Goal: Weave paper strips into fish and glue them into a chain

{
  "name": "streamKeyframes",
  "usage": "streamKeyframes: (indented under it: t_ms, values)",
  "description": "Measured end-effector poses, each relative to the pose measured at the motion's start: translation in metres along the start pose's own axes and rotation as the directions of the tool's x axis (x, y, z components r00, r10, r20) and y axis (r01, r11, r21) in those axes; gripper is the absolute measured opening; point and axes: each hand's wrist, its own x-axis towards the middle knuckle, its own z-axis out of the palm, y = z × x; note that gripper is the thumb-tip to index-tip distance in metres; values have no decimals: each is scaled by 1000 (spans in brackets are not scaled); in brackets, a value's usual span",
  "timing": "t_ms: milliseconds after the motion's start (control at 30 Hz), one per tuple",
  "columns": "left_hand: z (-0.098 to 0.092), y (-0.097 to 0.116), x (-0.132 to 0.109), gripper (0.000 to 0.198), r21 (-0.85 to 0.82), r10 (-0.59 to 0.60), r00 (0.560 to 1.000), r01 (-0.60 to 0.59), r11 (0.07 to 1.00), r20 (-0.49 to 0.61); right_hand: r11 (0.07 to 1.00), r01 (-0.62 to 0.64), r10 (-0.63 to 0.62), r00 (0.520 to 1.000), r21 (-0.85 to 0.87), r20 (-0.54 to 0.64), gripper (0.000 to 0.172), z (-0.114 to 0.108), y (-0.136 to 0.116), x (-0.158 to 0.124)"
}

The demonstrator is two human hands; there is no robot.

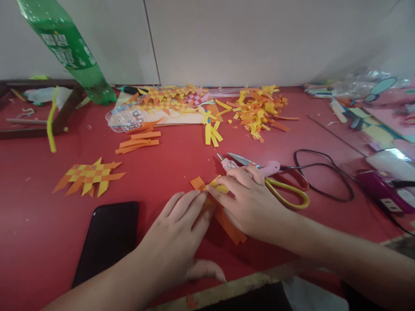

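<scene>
Orange and yellow paper strips (228, 223) cross on the red table under both my hands. My left hand (177, 231) presses its closed fingertips onto the crossing, its thumb stretched out to the side. With bent fingers, my right hand (251, 203) grips the strips from the other side, beside a yellow strip (223, 188). Its fingertips partly cover the crossing. Just beyond the right hand lie scissors (288, 196) with red and yellow handles and a pink corded tool (271, 168) with a pointed metal tip. A woven orange-yellow paper fish (87, 176) lies to the left.
A black phone (108, 237) lies near my left forearm. Orange strips (139, 141), yellow strips (212, 134) and a paper-scrap heap (259, 108) are farther back. A green bottle (73, 56) stands back left. A black cord (324, 160) runs towards a purple power strip (382, 190).
</scene>
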Motion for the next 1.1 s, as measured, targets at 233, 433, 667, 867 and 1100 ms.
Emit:
streamKeyframes:
  t_ms: [233,433,667,867,1100]
  values:
    - [2,0,-1,100,8,-2,1000,2,1000,-17,998,-33,32,999,54,19,31,-3,-4,-2]
    - [1,-2,-3,103,-55,-6,1000,6,998,-2,997,-51,47,997,61,68,28,-5,-5,2]
    - [-2,-5,-1,102,-60,5,999,-3,998,33,917,-188,196,981,351,12,30,-24,35,-10]
    - [-5,-6,-2,99,-10,8,1000,-8,1000,16,948,-254,232,964,191,129,43,-18,74,-35]
    - [-7,-4,0,104,-84,-38,999,39,996,11,963,-221,194,966,156,170,36,-6,83,-34]
